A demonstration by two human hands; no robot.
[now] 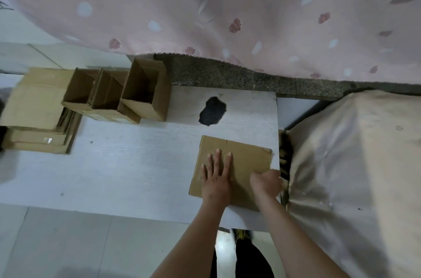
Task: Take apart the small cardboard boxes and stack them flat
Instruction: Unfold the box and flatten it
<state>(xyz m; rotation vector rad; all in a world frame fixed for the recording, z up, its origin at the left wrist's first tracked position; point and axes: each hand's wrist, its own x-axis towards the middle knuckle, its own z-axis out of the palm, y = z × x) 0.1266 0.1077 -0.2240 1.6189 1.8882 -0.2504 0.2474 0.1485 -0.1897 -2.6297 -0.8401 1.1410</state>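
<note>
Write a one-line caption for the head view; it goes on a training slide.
Left hand presses a flattened box on the white table; right hand grips its edge.

Pink patterned curtain (227, 4) behind; beige cloth (353, 152) right; white table (114, 175)
</note>
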